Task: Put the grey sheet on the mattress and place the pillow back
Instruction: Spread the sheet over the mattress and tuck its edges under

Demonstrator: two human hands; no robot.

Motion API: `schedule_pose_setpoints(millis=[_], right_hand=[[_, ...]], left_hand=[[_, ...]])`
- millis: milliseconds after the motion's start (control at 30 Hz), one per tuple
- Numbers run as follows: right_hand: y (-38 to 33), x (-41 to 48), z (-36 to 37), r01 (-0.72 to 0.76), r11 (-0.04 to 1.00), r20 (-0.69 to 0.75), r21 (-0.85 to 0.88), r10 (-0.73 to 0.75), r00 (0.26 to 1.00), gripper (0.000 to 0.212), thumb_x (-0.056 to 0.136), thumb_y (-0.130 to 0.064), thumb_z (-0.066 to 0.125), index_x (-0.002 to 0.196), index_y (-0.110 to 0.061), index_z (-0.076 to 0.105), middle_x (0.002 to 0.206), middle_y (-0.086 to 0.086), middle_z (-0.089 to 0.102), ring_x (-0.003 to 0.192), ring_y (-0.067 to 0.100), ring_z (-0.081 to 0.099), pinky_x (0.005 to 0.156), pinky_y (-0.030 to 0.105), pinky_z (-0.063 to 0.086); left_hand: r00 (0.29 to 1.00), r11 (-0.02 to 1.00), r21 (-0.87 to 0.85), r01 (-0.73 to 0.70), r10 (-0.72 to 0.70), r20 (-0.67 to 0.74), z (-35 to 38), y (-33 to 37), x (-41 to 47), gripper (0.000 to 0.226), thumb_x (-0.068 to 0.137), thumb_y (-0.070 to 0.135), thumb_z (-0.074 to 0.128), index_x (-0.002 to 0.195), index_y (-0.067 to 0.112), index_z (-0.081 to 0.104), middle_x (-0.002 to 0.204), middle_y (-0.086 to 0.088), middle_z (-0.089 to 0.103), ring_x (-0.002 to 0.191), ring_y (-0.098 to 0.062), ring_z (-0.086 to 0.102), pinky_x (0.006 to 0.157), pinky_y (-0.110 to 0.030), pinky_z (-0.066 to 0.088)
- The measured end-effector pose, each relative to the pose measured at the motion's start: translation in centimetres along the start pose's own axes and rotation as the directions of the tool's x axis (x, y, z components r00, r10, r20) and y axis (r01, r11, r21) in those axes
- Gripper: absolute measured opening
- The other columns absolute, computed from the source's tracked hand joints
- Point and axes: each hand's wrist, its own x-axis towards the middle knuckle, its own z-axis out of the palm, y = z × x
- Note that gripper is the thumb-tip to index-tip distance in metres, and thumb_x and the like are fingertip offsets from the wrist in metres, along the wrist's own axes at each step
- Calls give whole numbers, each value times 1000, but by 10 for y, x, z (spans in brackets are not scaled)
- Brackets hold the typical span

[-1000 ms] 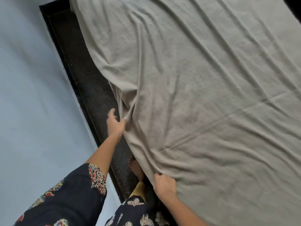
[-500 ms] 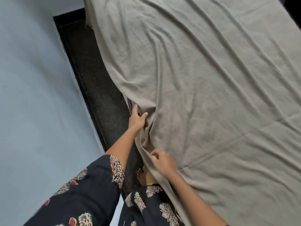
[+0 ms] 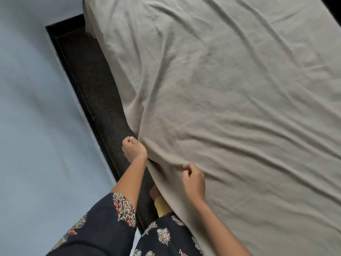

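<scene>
The grey sheet (image 3: 230, 100) lies wrinkled over the whole mattress, which it hides, and hangs over the left side. My left hand (image 3: 133, 149) is a closed fist at that hanging edge, gripping the cloth beside the mattress. My right hand (image 3: 193, 180) rests on top near the same edge, its fingers curled and pinching a raised fold of the sheet. No pillow is in view.
A narrow strip of dark floor (image 3: 96, 85) runs between the bed and a pale blue wall (image 3: 36, 126). My bare foot (image 3: 155, 193) stands on that strip, partly under the hanging sheet. My dark patterned sleeve and clothing fill the bottom of the view.
Both hands have shifted along the bed's side edge. My left hand has closed into a fist at the hanging edge. The fold between my hands is flatter.
</scene>
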Motion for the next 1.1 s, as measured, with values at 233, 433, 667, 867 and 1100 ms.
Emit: schedule_pose_setpoints(millis=[233,433,667,867,1100], right_hand=[[-36,26,0,-36,997,-26,-62,35,999,26,88,-8,47,110,-14,59,108,5,67,103,29,58,73,30,38],[-73,69,-3,15,993,-110,-118,-28,994,22,91,-13,49,111,-15,59,111,3,59,96,23,57,70,28,39],[-102,117,-9,51,960,-115,-274,-85,990,23,90,-21,55,111,-12,52,115,9,51,104,30,53,77,36,44],[-116,127,-15,78,972,-270,-222,-138,953,11,95,-12,47,93,-3,52,101,17,56,91,35,57,68,40,41],[-119,141,-21,16,982,-245,-190,-64,967,11,89,-11,51,95,-6,59,106,14,54,94,34,56,72,38,43]], left_hand=[[886,899,182,-399,326,330,37,85,37,57,87,40,60,138,25,37,132,-4,47,120,-23,47,102,-45,40],[916,906,139,-401,390,96,46,132,61,13,98,25,45,90,17,51,99,-3,59,90,-23,59,77,-34,46],[739,609,441,-659,414,532,55,168,94,24,91,40,56,97,18,52,97,1,56,87,-19,56,74,-35,46],[742,591,457,-665,593,313,65,200,100,20,98,31,42,96,12,50,101,-7,58,91,-27,55,72,-37,40],[737,575,461,-676,532,417,77,221,119,19,96,26,50,106,12,58,119,-10,50,104,-27,54,80,-34,41]])
